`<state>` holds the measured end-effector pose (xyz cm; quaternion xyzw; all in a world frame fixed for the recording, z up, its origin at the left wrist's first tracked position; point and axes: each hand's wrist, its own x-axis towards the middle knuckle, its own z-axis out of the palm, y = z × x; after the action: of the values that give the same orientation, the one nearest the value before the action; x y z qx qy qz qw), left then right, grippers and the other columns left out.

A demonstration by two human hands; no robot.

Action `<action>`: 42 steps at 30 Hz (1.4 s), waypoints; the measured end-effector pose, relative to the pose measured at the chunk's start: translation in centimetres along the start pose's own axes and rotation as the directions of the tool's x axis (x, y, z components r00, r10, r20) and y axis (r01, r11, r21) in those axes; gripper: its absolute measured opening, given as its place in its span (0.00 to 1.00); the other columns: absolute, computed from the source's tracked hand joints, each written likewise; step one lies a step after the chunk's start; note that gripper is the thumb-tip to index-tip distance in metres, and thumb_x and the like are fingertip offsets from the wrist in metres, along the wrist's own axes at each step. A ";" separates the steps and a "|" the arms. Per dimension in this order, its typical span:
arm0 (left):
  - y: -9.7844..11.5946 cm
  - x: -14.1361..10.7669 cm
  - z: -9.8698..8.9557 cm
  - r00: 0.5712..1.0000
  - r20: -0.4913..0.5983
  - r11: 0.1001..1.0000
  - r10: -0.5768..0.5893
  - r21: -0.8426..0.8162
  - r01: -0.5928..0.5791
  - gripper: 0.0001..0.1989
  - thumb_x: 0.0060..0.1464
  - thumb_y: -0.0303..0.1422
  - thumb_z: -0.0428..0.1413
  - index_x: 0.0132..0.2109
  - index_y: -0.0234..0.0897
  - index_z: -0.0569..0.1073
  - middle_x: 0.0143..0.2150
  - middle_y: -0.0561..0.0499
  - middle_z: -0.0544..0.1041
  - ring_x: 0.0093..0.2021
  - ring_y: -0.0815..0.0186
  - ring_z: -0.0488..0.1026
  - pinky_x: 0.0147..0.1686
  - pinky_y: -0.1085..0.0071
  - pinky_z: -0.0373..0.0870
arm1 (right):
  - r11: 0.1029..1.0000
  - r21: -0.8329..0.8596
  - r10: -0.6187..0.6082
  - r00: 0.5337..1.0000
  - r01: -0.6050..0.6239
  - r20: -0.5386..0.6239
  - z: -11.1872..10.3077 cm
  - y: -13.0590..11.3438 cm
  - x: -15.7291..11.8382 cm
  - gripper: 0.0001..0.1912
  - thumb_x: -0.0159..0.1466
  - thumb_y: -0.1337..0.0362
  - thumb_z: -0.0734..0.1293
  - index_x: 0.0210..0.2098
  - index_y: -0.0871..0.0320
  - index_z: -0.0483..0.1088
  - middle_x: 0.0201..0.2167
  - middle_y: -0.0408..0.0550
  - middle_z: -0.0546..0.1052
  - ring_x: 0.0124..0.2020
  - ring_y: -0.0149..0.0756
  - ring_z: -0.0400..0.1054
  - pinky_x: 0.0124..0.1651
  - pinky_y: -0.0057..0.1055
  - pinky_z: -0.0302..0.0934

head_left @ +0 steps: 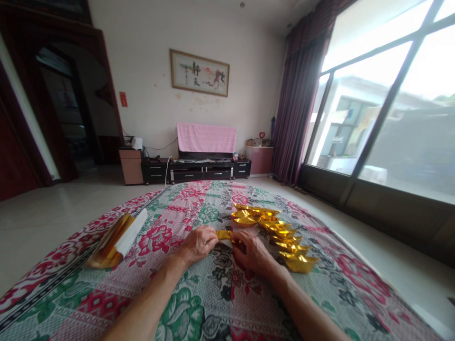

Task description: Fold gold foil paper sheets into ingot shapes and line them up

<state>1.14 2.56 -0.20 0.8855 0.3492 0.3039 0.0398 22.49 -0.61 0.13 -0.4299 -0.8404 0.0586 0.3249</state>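
Note:
A small piece of gold foil paper [224, 235], with a pale underside showing, is stretched between my two hands over the middle of the cloth. My left hand [199, 244] pinches its left end with thumb and fingers. At the right end my right hand [251, 251] grips it with curled fingers, partly hiding it. Just right of my right hand, several folded gold paper ingots [298, 261] stand in a slanting row reaching back. To the left lies a stack of gold paper sheets [113, 239], with a white sheet [132, 231] along its right side.
A floral cloth [185, 303] covers the rounded surface under my hands. Beyond it, a low black cabinet [202, 171] carries a screen draped with a pink cloth [206, 137]. Tall windows [373, 118] and a purple curtain [295, 104] are on the right, a doorway on the left.

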 end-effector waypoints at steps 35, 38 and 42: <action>0.6 -0.2 -0.1 0.999 0.008 0.999 -0.052 -0.013 0.052 0.14 0.45 0.22 0.49 0.36 0.38 0.75 0.34 0.51 0.77 0.38 0.65 0.70 0.41 0.70 0.65 | 0.996 -0.089 0.004 1.000 -0.005 -0.014 -0.1 -0.1 0.1 0.11 0.61 0.68 0.58 0.34 0.56 0.72 0.28 0.45 0.73 0.30 0.30 0.66 0.35 0.24 0.56; 0.9 -0.2 -0.2 0.996 -0.008 0.994 -0.092 -0.054 0.091 0.15 0.45 0.22 0.49 0.38 0.39 0.76 0.33 0.51 0.77 0.36 0.66 0.71 0.39 0.72 0.66 | 0.996 -0.094 0.003 1.000 -0.005 -0.022 -0.2 -0.2 0.1 0.11 0.61 0.68 0.58 0.32 0.56 0.72 0.27 0.44 0.72 0.29 0.30 0.66 0.34 0.24 0.55; 0.9 -0.1 -0.2 0.975 -0.013 0.965 -0.224 -0.144 0.220 0.15 0.47 0.26 0.50 0.42 0.39 0.75 0.31 0.53 0.77 0.30 0.69 0.72 0.33 0.76 0.67 | 0.995 -0.097 0.031 0.998 -0.035 -0.050 0.0 -0.1 0.1 0.10 0.60 0.68 0.59 0.32 0.56 0.72 0.27 0.44 0.73 0.28 0.30 0.66 0.32 0.24 0.56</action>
<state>1.48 1.78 0.11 0.8312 0.4240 0.3347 0.1314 22.35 -0.60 0.19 -0.4604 -0.8269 0.0124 0.3226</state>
